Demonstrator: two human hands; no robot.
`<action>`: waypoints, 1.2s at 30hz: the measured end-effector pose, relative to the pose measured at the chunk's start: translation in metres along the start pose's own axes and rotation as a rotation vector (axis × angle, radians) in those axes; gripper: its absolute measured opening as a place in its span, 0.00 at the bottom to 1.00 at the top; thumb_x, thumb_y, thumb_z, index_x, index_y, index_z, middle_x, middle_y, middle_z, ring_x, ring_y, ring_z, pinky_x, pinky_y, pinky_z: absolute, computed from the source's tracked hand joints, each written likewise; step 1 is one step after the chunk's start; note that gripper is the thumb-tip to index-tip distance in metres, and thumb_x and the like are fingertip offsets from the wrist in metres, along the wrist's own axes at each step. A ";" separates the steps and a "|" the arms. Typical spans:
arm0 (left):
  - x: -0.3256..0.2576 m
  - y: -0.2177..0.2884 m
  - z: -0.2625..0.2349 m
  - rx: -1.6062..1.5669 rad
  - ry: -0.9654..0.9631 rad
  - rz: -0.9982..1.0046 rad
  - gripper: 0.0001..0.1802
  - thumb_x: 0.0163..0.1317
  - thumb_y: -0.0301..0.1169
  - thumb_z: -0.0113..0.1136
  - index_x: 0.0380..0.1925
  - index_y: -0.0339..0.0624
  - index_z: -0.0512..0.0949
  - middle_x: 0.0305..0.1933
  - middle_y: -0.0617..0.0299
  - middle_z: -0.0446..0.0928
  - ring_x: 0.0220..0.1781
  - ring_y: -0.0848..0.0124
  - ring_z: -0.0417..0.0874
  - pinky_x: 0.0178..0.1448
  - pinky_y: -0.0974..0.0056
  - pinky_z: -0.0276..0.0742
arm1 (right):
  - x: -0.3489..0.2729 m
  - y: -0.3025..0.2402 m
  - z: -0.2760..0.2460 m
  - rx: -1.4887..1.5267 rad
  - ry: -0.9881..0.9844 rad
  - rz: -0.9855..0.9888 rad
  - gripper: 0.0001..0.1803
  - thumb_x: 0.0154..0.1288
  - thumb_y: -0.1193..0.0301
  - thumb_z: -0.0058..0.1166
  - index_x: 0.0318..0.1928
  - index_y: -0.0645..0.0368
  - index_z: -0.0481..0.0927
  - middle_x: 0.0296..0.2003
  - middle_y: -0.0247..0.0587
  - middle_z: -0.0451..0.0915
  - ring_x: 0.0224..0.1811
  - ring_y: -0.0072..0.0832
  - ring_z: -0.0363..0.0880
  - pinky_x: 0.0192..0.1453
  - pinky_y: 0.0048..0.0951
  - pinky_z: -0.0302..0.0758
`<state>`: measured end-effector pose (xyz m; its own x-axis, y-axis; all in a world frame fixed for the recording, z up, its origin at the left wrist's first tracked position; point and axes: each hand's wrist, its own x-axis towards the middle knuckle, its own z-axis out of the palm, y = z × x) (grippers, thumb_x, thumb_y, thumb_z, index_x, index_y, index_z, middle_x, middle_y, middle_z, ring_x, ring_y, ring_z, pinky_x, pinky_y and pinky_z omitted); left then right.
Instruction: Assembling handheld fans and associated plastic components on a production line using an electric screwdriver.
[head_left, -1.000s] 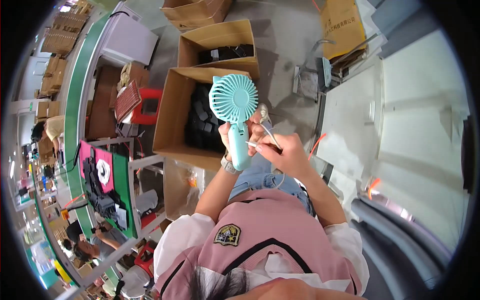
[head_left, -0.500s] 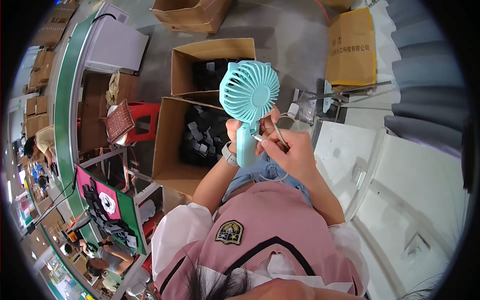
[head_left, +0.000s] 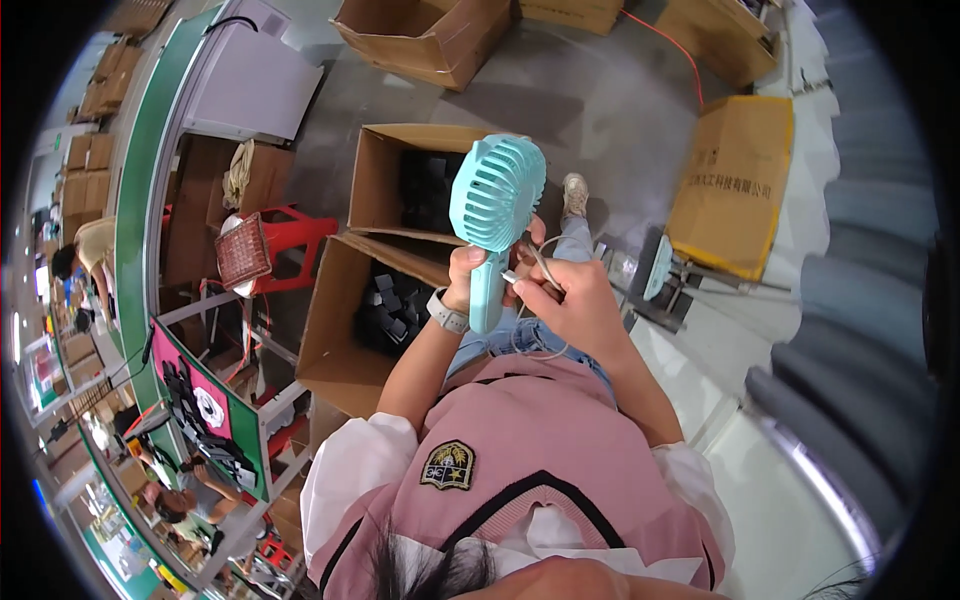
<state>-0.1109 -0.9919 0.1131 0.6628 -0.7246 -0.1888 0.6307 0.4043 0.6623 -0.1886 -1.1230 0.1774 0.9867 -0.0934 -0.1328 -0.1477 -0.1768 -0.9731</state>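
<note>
A turquoise handheld fan [head_left: 498, 192] with a round ribbed head stands upright in front of me. My left hand [head_left: 463, 276] is closed round its handle just below the head; some of its fingers are hidden behind the fan. In my right hand [head_left: 578, 302], thumb and fingers pinch the pale plug of a white charging cable [head_left: 551, 240]. The plug's tip is at the right side of the handle; whether it sits in a port I cannot tell. The cable loops behind my right hand and down towards my lap.
Two open cardboard boxes [head_left: 335, 330] with black parts stand beyond my hands. To the left are a red stool [head_left: 300, 250] and a green-edged workbench [head_left: 268, 440] with black pieces. A flattened carton [head_left: 735, 190] leans at the right, near a brush [head_left: 658, 268]. Other people work far left.
My view has shifted, and a shoe on the floor has come into sight. The fan has turned more side-on. Both hands keep their grips, the plug still beside the handle.
</note>
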 end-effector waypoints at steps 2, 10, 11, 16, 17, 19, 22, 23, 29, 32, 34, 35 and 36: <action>0.041 0.003 -0.005 0.006 0.027 0.012 0.44 0.36 0.61 0.59 0.41 0.31 0.68 0.18 0.61 0.71 0.11 0.78 0.68 0.12 0.76 0.63 | 0.042 0.011 -0.028 0.025 -0.013 -0.021 0.09 0.56 0.72 0.60 0.25 0.65 0.78 0.12 0.32 0.66 0.15 0.15 0.60 0.20 0.22 0.58; 0.212 0.031 0.008 -0.107 0.185 -0.007 0.44 0.35 0.60 0.62 0.43 0.34 0.68 0.18 0.62 0.72 0.11 0.77 0.68 0.12 0.76 0.62 | 0.203 0.023 -0.144 -0.023 -0.244 0.047 0.07 0.58 0.72 0.57 0.30 0.66 0.80 0.14 0.33 0.73 0.15 0.14 0.63 0.21 0.22 0.61; 0.226 0.033 0.014 -0.132 0.250 0.031 0.44 0.35 0.60 0.62 0.43 0.34 0.68 0.17 0.63 0.71 0.12 0.77 0.69 0.12 0.75 0.62 | 0.220 0.023 -0.154 -0.031 -0.234 0.021 0.07 0.58 0.72 0.57 0.31 0.66 0.80 0.15 0.33 0.74 0.15 0.14 0.64 0.21 0.22 0.61; 0.277 0.060 0.033 -0.163 0.315 0.075 0.46 0.34 0.60 0.62 0.44 0.32 0.67 0.15 0.63 0.69 0.11 0.77 0.69 0.12 0.75 0.64 | 0.286 0.019 -0.192 0.187 -0.429 0.159 0.11 0.60 0.71 0.56 0.30 0.69 0.78 0.17 0.40 0.79 0.17 0.20 0.75 0.23 0.24 0.68; 0.285 0.062 0.034 -0.148 0.328 0.094 0.48 0.34 0.61 0.61 0.48 0.30 0.66 0.15 0.62 0.69 0.10 0.75 0.68 0.12 0.76 0.64 | 0.295 0.021 -0.199 0.175 -0.479 0.187 0.09 0.62 0.73 0.54 0.30 0.69 0.78 0.20 0.38 0.80 0.20 0.17 0.74 0.27 0.22 0.69; 0.293 0.065 0.035 -0.225 0.332 0.154 0.50 0.35 0.61 0.61 0.49 0.28 0.65 0.15 0.60 0.70 0.09 0.74 0.68 0.12 0.75 0.64 | 0.307 0.016 -0.205 0.263 -0.544 0.240 0.07 0.64 0.75 0.53 0.31 0.69 0.77 0.25 0.38 0.81 0.25 0.14 0.74 0.32 0.19 0.73; 0.298 0.063 0.034 -0.430 0.260 0.274 0.52 0.38 0.61 0.59 0.53 0.24 0.63 0.15 0.56 0.73 0.07 0.72 0.67 0.12 0.74 0.62 | 0.320 0.005 -0.209 0.241 -0.477 0.207 0.06 0.64 0.77 0.53 0.34 0.69 0.76 0.26 0.38 0.81 0.27 0.15 0.77 0.31 0.18 0.74; 0.300 0.063 0.037 -0.520 0.210 0.361 0.52 0.43 0.60 0.58 0.56 0.24 0.60 0.14 0.56 0.72 0.07 0.70 0.67 0.11 0.73 0.62 | 0.322 0.001 -0.209 0.331 -0.459 0.154 0.04 0.62 0.79 0.54 0.35 0.69 0.75 0.27 0.40 0.82 0.26 0.15 0.78 0.31 0.20 0.76; 0.290 0.083 0.049 -0.586 0.289 0.309 0.50 0.48 0.61 0.55 0.57 0.25 0.60 0.12 0.59 0.70 0.08 0.72 0.69 0.09 0.72 0.64 | 0.328 -0.015 -0.195 -0.028 -0.400 -0.417 0.06 0.56 0.80 0.58 0.36 0.63 0.80 0.21 0.35 0.81 0.16 0.18 0.74 0.21 0.22 0.70; 0.277 0.091 0.047 -0.492 0.343 0.285 0.50 0.46 0.61 0.57 0.55 0.24 0.62 0.13 0.59 0.71 0.08 0.73 0.70 0.10 0.73 0.66 | 0.327 -0.009 -0.183 0.042 -0.387 -0.369 0.08 0.53 0.81 0.59 0.36 0.61 0.82 0.19 0.37 0.80 0.14 0.25 0.74 0.20 0.24 0.70; 0.271 0.098 0.049 -0.520 0.364 0.297 0.49 0.45 0.61 0.56 0.52 0.24 0.64 0.15 0.58 0.73 0.08 0.74 0.70 0.10 0.75 0.66 | 0.331 -0.008 -0.178 -0.001 -0.427 -0.422 0.09 0.53 0.80 0.59 0.36 0.61 0.82 0.19 0.37 0.79 0.14 0.26 0.75 0.20 0.25 0.69; 0.267 0.102 0.047 -0.461 0.409 0.289 0.48 0.45 0.60 0.56 0.51 0.24 0.64 0.16 0.57 0.74 0.08 0.74 0.70 0.10 0.76 0.66 | 0.332 -0.009 -0.175 -0.042 -0.460 -0.472 0.09 0.52 0.80 0.59 0.37 0.60 0.82 0.18 0.37 0.78 0.14 0.26 0.75 0.19 0.25 0.69; 0.263 0.105 0.046 -0.402 0.454 0.280 0.47 0.45 0.60 0.56 0.50 0.24 0.65 0.17 0.57 0.75 0.08 0.75 0.71 0.10 0.76 0.67 | 0.333 -0.013 -0.171 -0.044 -0.466 -0.477 0.09 0.52 0.80 0.59 0.37 0.60 0.82 0.18 0.37 0.78 0.14 0.26 0.75 0.19 0.25 0.69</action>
<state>0.1115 -1.1659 0.1660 0.8721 -0.2909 -0.3934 0.4532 0.7834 0.4254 0.1300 -1.3192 0.1781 0.8691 0.4362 0.2333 0.3192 -0.1341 -0.9381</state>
